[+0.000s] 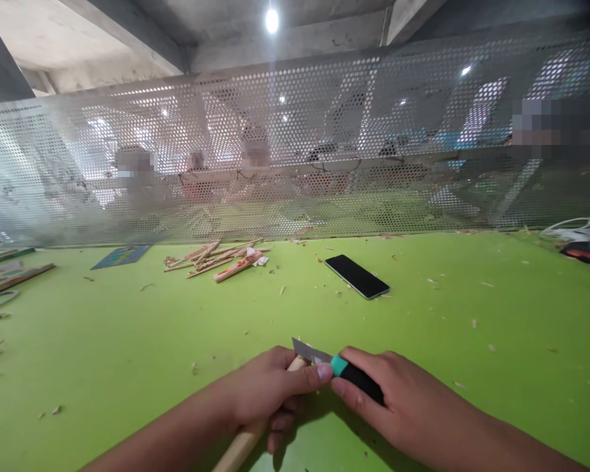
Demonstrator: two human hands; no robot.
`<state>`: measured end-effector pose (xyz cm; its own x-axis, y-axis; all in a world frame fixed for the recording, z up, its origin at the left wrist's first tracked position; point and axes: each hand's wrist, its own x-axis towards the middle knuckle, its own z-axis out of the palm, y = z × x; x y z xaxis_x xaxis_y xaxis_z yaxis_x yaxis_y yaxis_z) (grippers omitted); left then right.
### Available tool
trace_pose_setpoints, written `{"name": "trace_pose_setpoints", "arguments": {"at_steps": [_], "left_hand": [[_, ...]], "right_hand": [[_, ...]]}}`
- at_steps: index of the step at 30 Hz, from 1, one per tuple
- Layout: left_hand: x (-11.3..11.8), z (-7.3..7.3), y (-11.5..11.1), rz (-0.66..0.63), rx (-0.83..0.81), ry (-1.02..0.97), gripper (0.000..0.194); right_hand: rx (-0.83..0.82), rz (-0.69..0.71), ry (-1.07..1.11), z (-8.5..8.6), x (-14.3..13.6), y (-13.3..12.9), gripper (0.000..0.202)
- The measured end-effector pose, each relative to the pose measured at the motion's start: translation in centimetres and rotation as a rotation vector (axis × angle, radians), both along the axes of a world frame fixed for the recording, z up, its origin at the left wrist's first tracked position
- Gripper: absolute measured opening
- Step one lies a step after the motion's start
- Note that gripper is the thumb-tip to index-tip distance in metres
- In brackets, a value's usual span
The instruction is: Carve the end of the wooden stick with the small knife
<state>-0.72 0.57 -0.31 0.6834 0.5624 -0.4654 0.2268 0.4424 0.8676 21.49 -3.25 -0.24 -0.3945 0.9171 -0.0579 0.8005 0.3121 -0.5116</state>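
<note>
My left hand (270, 393) is closed around a pale wooden stick (240, 449), whose upper end shows between the thumb and forefinger. The stick's lower end runs out of the bottom of the view. In my right hand (388, 396) is a utility knife (358, 380) with a black and teal handle. Its blade (307, 351) points left and lies at the tip of the stick. My left thumb rests by the base of the blade, close to the handle.
A black phone (356, 276) lies on the green table (142, 347). Behind it stands a perforated metal screen (275, 144). Cut wood pieces (236, 265) are piled at the back, with shavings scattered about. A patterned card (121, 256) lies left, a cable (580, 226) right.
</note>
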Motion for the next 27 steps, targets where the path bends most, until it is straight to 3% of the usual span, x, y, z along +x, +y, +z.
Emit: {"name": "trace_pose_setpoints", "arguments": {"at_steps": [27], "left_hand": [[-0.12,-0.11,-0.12,-0.013,0.012,0.017,0.052]], "right_hand": [[-0.03,0.004,0.011,-0.06,0.33,-0.1,0.04]]}}
